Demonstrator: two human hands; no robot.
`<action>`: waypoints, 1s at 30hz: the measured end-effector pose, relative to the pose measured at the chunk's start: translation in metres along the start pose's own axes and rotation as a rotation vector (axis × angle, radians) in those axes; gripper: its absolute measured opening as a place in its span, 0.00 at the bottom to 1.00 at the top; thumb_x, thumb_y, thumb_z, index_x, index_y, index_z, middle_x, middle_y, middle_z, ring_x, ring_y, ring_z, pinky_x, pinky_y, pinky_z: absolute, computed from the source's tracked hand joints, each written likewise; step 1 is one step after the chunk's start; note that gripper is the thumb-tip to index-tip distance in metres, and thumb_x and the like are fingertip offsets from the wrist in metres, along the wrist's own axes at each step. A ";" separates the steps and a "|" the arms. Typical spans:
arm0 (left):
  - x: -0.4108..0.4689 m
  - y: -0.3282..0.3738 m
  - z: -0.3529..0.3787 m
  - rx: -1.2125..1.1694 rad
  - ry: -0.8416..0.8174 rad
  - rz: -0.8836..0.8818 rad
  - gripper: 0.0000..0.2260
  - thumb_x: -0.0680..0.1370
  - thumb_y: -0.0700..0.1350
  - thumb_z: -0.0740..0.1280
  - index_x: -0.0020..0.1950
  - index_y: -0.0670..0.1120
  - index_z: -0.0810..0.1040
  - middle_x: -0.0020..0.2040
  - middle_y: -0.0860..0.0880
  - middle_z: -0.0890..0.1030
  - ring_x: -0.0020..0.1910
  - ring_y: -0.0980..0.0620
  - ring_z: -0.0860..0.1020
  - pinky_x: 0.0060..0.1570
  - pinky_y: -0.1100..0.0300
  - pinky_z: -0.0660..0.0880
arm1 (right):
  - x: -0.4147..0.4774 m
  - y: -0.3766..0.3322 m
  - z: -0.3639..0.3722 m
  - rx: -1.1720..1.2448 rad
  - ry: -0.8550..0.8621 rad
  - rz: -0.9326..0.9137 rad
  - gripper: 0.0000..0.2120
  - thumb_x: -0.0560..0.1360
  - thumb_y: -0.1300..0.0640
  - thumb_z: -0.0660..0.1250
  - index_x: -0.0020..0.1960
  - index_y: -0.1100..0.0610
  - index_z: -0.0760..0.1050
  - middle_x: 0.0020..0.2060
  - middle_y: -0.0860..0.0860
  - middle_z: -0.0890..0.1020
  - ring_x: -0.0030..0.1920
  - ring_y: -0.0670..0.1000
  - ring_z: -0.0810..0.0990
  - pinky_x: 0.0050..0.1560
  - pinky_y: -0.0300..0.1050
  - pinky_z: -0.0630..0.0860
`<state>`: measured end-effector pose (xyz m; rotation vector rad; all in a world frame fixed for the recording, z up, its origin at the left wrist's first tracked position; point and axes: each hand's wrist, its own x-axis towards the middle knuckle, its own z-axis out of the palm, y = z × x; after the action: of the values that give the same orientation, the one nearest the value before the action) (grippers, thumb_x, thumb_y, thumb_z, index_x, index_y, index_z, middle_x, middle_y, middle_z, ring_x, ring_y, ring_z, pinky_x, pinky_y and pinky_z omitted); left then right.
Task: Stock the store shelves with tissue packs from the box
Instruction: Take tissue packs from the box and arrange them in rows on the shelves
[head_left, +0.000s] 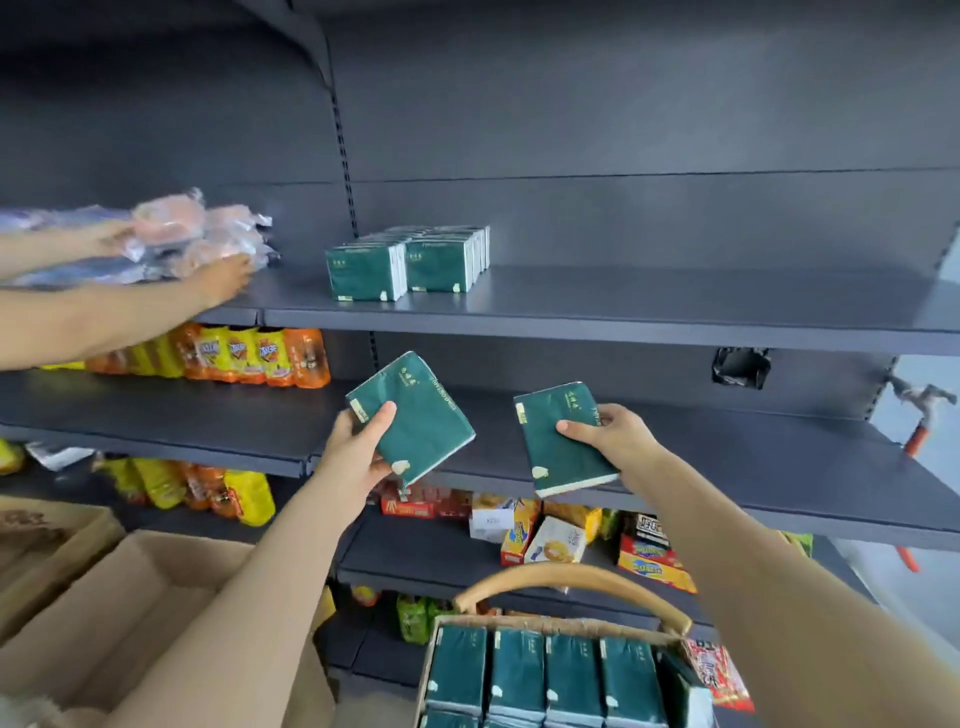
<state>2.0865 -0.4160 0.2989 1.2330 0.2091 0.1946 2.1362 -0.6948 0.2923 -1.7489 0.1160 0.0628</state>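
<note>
Hand, left: my left hand (358, 452) grips a green tissue pack (421, 426) by its lower corner, thumb on the front face and fingers curled behind. The pack is tilted, in the air before the front edge of the middle shelf (753, 467).
Hand, right: my right hand (618, 441) holds a second tissue pack (556, 447) by its right edge, thumb across the front. It is also before that shelf's front edge, apart from the first.
Upper shelf: on the upper shelf (623, 306), two rows of stocked packs (415, 262) stand upright and touching, near the shelf's left end.
Basket: the handled basket (569, 577) below my arms holds more packs (540, 670) standing side by side.
Cardboard box: an open cardboard box (135, 587) sits at the lower left.
Other person: another person's hands (223, 280) rest on clear-wrapped bags (197, 234) on the neighbouring bay's upper shelf.
Snacks: orange and yellow snack bags (249, 356) line the shelf below those bags.
</note>
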 end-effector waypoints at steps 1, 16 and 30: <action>-0.002 0.012 0.001 -0.015 -0.008 0.017 0.10 0.78 0.44 0.66 0.59 0.48 0.72 0.56 0.48 0.80 0.52 0.49 0.80 0.42 0.53 0.77 | -0.002 -0.013 0.000 -0.012 0.023 -0.025 0.22 0.66 0.54 0.78 0.55 0.59 0.75 0.47 0.53 0.83 0.46 0.54 0.83 0.49 0.49 0.80; 0.094 0.133 -0.007 0.015 -0.097 0.277 0.21 0.76 0.41 0.69 0.65 0.49 0.65 0.60 0.48 0.77 0.53 0.48 0.80 0.43 0.51 0.79 | 0.056 -0.165 0.039 -0.361 0.167 -0.331 0.17 0.68 0.52 0.76 0.52 0.57 0.76 0.48 0.53 0.82 0.49 0.54 0.81 0.52 0.49 0.78; 0.260 0.168 -0.027 -0.077 -0.100 0.342 0.17 0.75 0.40 0.70 0.60 0.45 0.66 0.59 0.46 0.76 0.53 0.51 0.79 0.44 0.55 0.77 | 0.200 -0.229 0.142 -0.895 0.241 -0.537 0.23 0.67 0.52 0.76 0.58 0.57 0.74 0.51 0.50 0.80 0.53 0.53 0.77 0.48 0.43 0.73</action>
<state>2.3240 -0.2700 0.4358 1.1922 -0.0976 0.4323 2.3644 -0.5229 0.4694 -2.6167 -0.2496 -0.5694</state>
